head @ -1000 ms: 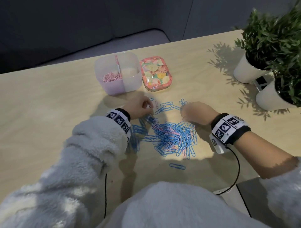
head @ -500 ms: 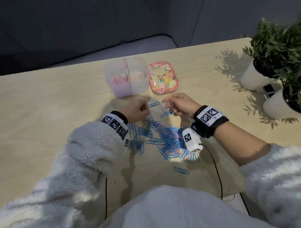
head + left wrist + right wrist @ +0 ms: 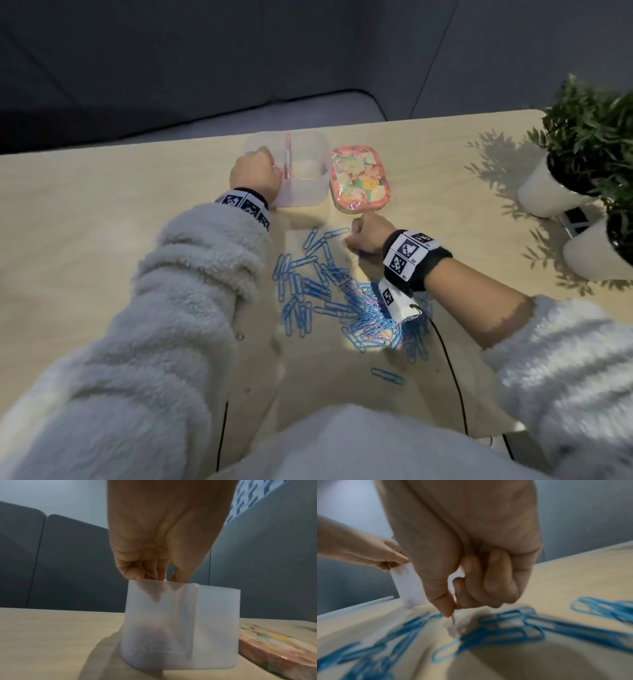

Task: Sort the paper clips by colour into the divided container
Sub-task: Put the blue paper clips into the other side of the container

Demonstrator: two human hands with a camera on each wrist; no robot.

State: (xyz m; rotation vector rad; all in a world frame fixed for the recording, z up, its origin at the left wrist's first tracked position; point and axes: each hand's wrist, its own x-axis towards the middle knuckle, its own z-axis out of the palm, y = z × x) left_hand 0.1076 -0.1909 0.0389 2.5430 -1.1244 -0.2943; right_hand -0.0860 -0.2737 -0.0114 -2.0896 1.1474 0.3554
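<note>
A translucent divided container (image 3: pixel 305 197) stands at the back of the table, with pink clips dimly visible through its wall (image 3: pixel 154 632). My left hand (image 3: pixel 274 169) hovers over its left compartment. Its bunched fingertips (image 3: pixel 133 573) pinch small pink paper clips just above the rim. Blue paper clips (image 3: pixel 329 294) lie heaped in the middle, with some pink ones mixed in. At the heap's far edge my right hand (image 3: pixel 349 236) is curled. Its thumb and forefinger (image 3: pixel 447 607) pinch one thin pale clip (image 3: pixel 453 618) just above the table.
A floral lid (image 3: pixel 359 181) lies flat just right of the container. Two white plant pots (image 3: pixel 548 195) stand at the table's right edge. One blue clip (image 3: pixel 387 376) lies alone near the front edge. A black cable (image 3: pixel 452 377) trails from my right wrist.
My left hand has left the heap and gone up and back to the container's left compartment. My right hand shifted from the heap's right side to its far edge, below the lid.
</note>
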